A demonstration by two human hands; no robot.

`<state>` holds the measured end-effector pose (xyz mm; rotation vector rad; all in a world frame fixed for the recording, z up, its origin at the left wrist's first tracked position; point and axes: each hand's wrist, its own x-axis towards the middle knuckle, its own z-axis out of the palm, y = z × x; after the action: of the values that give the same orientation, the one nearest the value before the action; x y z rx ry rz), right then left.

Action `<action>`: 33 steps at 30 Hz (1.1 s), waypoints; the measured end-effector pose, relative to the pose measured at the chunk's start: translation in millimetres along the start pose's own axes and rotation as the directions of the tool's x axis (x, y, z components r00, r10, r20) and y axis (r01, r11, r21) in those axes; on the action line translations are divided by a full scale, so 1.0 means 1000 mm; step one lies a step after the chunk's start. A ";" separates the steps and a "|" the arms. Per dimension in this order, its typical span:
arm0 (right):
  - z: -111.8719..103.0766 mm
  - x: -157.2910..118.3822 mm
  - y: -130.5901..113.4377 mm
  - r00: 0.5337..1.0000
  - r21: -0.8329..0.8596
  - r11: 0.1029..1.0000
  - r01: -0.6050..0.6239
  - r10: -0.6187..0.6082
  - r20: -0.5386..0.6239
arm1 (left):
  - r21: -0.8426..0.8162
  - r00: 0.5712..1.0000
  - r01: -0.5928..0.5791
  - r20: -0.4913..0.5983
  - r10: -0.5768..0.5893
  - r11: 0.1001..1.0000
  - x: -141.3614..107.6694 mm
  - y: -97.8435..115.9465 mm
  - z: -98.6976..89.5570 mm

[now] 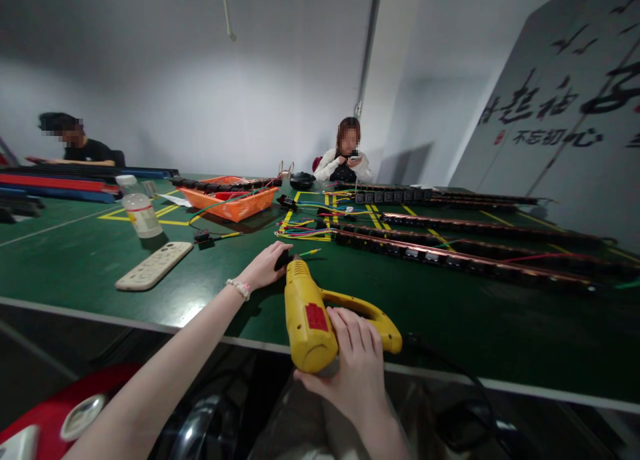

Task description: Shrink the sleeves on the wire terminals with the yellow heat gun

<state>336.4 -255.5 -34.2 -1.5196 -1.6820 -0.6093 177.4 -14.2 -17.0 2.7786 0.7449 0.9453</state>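
Observation:
My right hand [357, 357] is wrapped round the rear of a yellow heat gun [299, 310] at the table's front edge. The gun's nozzle points away from me, and its loop handle sticks out to the right. My left hand [265, 267] is closed on a small black connector [282, 259] right by the nozzle. A short wire with a green and yellow tip [311, 252] shows just past the nozzle; whether it joins the connector is hidden. Left of that hand, a similar black connector [203, 237] with a yellow-tipped lead lies on the green table [240, 247].
A phone [155, 265] and a bottle [140, 210] stand at left, near an orange basket [233, 207] of parts. Long black-and-copper strips [450, 253] with coloured wires [305, 232] cover the right side. Two people sit beyond the table. A cable [450, 363] runs at front right.

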 end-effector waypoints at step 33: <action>-0.007 -0.002 0.013 0.998 -0.119 0.993 0.008 0.000 0.063 | 0.027 0.996 0.055 0.062 -0.057 0.998 -0.002 0.001 0.001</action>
<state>350.3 -259.6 -33.9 -1.6355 -1.7229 -0.6807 177.1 -15.8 -18.8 2.7790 0.8267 0.8403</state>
